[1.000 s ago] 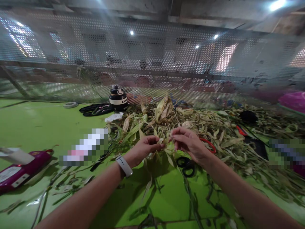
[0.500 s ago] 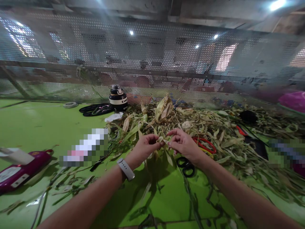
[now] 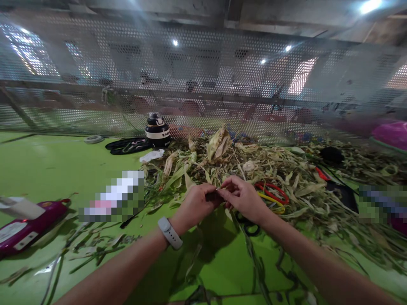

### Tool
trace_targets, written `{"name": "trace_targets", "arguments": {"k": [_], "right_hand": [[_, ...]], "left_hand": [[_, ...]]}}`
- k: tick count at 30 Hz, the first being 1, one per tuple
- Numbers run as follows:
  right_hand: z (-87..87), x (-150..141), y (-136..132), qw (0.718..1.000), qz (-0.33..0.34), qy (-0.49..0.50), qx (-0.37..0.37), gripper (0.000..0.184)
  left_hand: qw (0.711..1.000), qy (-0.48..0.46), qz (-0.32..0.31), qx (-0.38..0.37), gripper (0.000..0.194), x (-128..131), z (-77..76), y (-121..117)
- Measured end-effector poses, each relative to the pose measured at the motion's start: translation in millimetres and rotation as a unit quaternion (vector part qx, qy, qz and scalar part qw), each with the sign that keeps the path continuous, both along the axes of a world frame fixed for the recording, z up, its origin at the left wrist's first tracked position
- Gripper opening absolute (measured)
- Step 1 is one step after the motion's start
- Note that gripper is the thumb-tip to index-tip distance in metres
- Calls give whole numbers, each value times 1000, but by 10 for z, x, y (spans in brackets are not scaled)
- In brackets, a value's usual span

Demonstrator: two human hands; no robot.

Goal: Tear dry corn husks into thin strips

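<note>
My left hand [image 3: 201,205], with a pale band at the wrist, is closed in a pinch over the green table [image 3: 219,258]. My right hand [image 3: 243,199] meets it fingertip to fingertip, also pinching. Between them is a strip of corn husk, mostly hidden by the fingers now; the earlier frame shows it more plainly. Beneath my right hand lie the black scissor handles [image 3: 252,229], partly covered. Just beyond both hands spreads a heap of dried corn husks [image 3: 286,169], with a large husk [image 3: 219,144] standing up from it.
Red-handled [image 3: 280,192] and yellow-handled tools [image 3: 276,207] lie right of my right hand. A black bottle [image 3: 158,131] stands behind, near a perforated screen [image 3: 203,84]. A maroon device [image 3: 38,220] sits at left, and husk scraps [image 3: 98,250] litter the table.
My hands have drawn closer together, and their fingers have curled inward over the husk, hiding most of it. My right hand now covers more of the black scissor handles.
</note>
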State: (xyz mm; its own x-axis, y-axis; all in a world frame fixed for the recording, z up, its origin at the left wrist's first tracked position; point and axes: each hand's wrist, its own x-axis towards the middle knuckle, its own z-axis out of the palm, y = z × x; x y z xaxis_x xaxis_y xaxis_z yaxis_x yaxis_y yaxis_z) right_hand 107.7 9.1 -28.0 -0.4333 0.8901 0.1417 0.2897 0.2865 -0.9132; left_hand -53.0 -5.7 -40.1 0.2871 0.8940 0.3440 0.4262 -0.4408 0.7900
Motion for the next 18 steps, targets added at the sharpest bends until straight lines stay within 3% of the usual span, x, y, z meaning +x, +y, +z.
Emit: {"name": "trace_targets", "arguments": {"k": [3,6,8,14,18], "right_hand": [[-2,5,-18,996,-9,-54,77,13],[43,3,-45,973,-46,-122,190,9],[72,5,-49,963,-63,-152,212,7],[110,55,23,983,-70,-117,126,8],[149,66,53,994,-79,-22,67,15]], "left_hand": [[1000,28,8,10,18,0,-30,2],[999,44,2,10,16,-7,-49,9],[998,55,-12,10,16,-10,-51,14],[994,83,-74,8,19,-6,13,-2],[973,88,-200,-68,23,5,88,-63]]}}
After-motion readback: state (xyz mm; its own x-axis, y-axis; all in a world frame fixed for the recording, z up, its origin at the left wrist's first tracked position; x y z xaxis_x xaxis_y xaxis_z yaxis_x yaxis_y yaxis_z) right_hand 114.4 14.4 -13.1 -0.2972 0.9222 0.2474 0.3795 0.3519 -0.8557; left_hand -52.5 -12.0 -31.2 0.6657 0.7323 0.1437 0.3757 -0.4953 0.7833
